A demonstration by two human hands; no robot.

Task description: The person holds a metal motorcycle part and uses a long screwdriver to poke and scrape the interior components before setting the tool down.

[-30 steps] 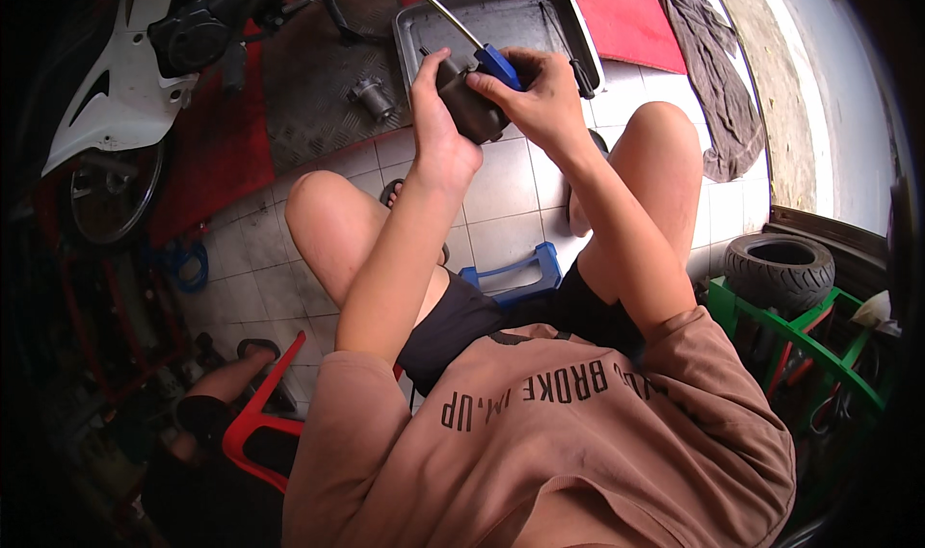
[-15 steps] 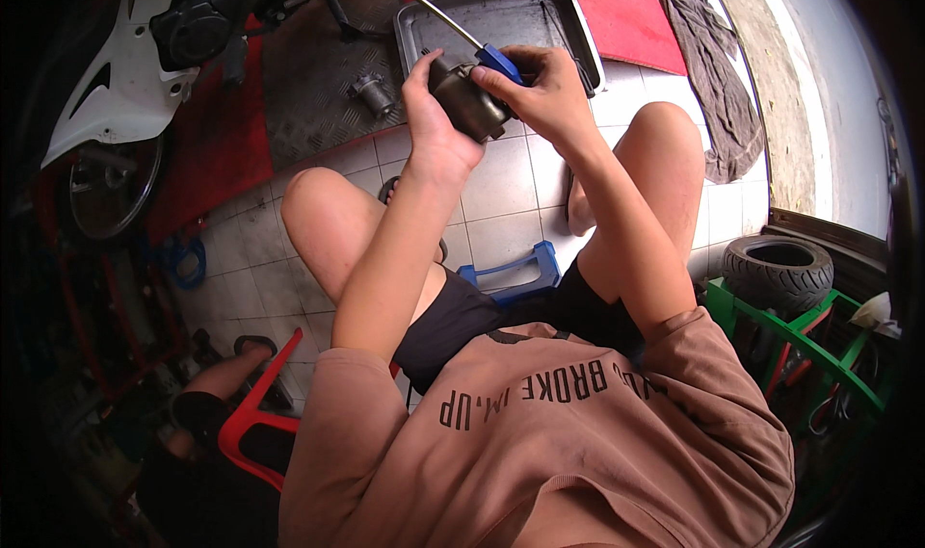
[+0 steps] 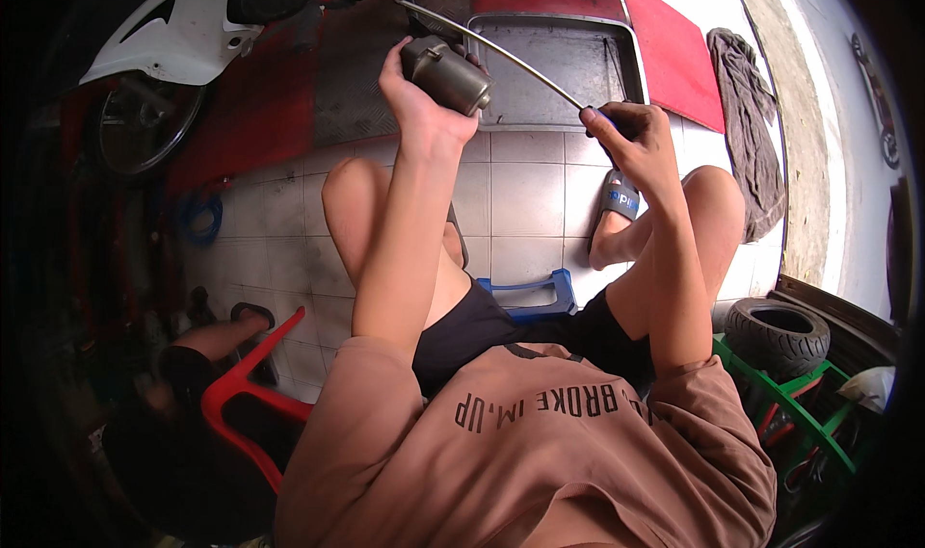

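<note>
My left hand (image 3: 424, 105) is closed around a grey metal motor (image 3: 448, 78), a cylinder with a small stub at its end, probably a starter motor. Its fingers wrap behind the body, and the end with the stub points toward my right. In my right hand (image 3: 631, 143) is a long-shafted screwdriver (image 3: 520, 62), gripped at its handle, which the fingers mostly cover; a bit of blue shows. The shaft slants up and left above the motor. Its tip is apart from the motor, near the motorcycle's lower parts.
A metal tray (image 3: 568, 119) lies beyond my hands on a red and dark mat (image 3: 674, 66). A motorcycle with white bodywork (image 3: 169, 33) stands far left. A grey cloth (image 3: 747, 134), a tyre (image 3: 776, 336) on a green frame and a blue stool (image 3: 530, 298) surround me. Another person's leg (image 3: 222, 336) shows beside a red chair (image 3: 255, 394).
My right hand has moved away from the motor to the right, taking the screwdriver along. The motor has turned in my left hand. The view has shifted somewhat.
</note>
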